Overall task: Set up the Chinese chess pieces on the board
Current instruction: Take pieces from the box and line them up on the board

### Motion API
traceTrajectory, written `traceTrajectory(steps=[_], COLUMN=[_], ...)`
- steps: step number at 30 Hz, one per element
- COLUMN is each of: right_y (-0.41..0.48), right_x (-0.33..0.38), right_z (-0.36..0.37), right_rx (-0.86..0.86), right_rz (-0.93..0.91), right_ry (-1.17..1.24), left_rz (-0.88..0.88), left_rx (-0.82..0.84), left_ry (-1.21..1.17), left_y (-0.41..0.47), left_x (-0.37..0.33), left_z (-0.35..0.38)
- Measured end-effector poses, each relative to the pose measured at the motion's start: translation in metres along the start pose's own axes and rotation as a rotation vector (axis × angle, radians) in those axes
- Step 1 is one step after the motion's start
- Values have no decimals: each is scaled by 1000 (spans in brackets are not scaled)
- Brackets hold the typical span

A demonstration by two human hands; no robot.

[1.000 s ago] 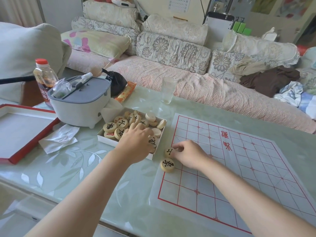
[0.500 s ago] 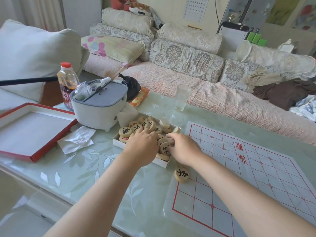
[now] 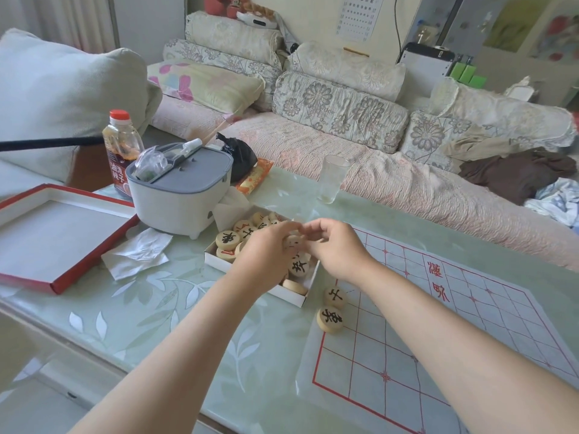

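A: Progress?
B: Two pieces (image 3: 335,296) on the board (image 3: 470,308), near-left edge; the rest sit in the box (image 3: 294,298). Left hand (image 3: 266,255) and right hand (image 3: 338,249) are curled over it, can't tell what either grasps.

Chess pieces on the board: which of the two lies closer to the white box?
The far piece, just beside the near corner of the white box. The near piece lies next to it, closer to the person.
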State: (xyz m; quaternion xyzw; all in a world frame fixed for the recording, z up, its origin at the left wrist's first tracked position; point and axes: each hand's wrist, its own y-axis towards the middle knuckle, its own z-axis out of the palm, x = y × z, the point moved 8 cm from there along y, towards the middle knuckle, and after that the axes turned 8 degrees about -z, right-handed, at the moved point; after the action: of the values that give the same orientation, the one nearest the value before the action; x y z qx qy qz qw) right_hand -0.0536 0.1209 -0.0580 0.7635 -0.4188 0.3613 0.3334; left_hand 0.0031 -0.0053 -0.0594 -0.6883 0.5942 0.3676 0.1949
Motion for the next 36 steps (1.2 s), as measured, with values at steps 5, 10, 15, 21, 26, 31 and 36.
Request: traceTrajectory(steps=[5,10,15,21,26,31,36], right_y=[-5,-17,-13,-16,-33,-59,-73], right_x=[-11,-27,-27,-22,-49,-113,-156], right_z=[-7,11,23,7,-60,-146,-183], right_rx=[13,132,112,47,-65,-171,-167], right_rz=[38,74,16,-10,92,313,427], right_ry=[-371,-678,-757,-691,-595,-640,-693], left_rz=[-117,-172,-202,-198,-136,-82,-64], left_rx=[-87,-25,21,-24,100,210,283], left_ry=[26,59,38,-30,-211,-218,-204], left_y=[4,4,4,14,15,6,0], left_x=[14,23,23,6,-29,-55,-72], left_z=[-15,-10,-5,1,40,84,117])
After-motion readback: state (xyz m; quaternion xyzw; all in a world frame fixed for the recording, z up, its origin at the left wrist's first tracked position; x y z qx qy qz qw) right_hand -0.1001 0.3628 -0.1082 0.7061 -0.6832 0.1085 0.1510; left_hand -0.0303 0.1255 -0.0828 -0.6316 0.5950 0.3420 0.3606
